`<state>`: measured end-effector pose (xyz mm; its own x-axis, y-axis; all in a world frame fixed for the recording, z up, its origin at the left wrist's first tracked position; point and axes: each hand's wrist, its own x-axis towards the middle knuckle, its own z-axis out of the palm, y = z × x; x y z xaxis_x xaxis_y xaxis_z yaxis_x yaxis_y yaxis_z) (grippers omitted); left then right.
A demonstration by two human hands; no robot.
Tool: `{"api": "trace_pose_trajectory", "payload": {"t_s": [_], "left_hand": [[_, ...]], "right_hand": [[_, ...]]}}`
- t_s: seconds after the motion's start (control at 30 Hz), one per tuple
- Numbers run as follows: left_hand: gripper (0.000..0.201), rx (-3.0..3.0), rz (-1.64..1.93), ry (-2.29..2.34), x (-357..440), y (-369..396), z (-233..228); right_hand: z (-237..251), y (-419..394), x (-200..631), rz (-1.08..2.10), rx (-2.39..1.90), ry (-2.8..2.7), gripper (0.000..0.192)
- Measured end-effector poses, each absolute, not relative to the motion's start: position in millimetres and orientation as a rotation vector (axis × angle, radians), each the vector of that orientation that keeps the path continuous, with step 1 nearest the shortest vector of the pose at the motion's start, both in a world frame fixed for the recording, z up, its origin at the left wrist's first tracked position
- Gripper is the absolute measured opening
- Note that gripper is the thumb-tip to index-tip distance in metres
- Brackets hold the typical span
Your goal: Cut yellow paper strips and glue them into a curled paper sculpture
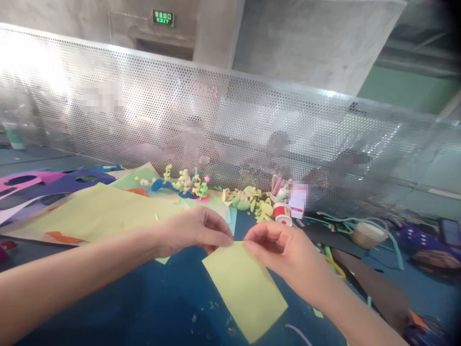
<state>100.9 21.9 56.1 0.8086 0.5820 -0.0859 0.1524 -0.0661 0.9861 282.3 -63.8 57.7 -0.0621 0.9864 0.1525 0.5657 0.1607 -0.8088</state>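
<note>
A rectangular piece of pale yellow-green paper (248,293) hangs tilted between my two hands, above the dark blue tabletop (144,298). My left hand (196,228) pinches its upper edge between thumb and fingers. At the upper right part of the same edge, my right hand (275,245) pinches it too, a short gap from the left fingertips. Beyond my left forearm lies a large yellow-green sheet (104,214) on other sheets. Small paper scraps lie on the tabletop below my hands.
Small curled-paper figures (196,185) stand at the back, beside a heap of paper cutouts (252,199) and a red-and-white tape roll (283,214). Purple felt-like sheets (79,182) lie left. At right are a paper cup (369,235) and cords. A perforated metal screen (230,125) rises behind.
</note>
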Motion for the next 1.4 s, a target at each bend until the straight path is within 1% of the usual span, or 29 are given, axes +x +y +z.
{"api": "trace_pose_trajectory", "payload": {"t_s": [0.2, 0.47, 0.7, 0.9, 1.07, 1.4], "left_hand": [[0.012, 1.593, 0.317, 0.573, 99.1, 22.3, 55.0], [0.011, 1.692, 0.371, 0.598, 99.4, 25.1, 54.2], [0.013, 1.75, 0.372, 0.63, 100.2, 25.4, 53.5], [0.019, 1.799, 0.356, 0.604, 99.9, 24.1, 54.8], [0.022, 1.864, 0.382, 0.675, 100.0, 22.9, 53.9], [0.017, 1.938, 0.476, 0.638, 100.2, 22.1, 51.6]], "right_hand": [[59.1, -64.9, 279.7, 0.783, -1.513, -1.712, 0.009], [54.5, -59.4, 283.6, 0.851, -1.471, -1.719, 0.014], [53.6, -60.0, 284.8, 0.892, -1.462, -1.714, 0.013], [54.1, -61.3, 286.2, 0.926, -1.434, -1.717, 0.011], [55.2, -61.4, 284.3, 0.92, -1.437, -1.717, 0.011], [53.7, -58.7, 286.7, 0.929, -1.493, -1.679, 0.018]]}}
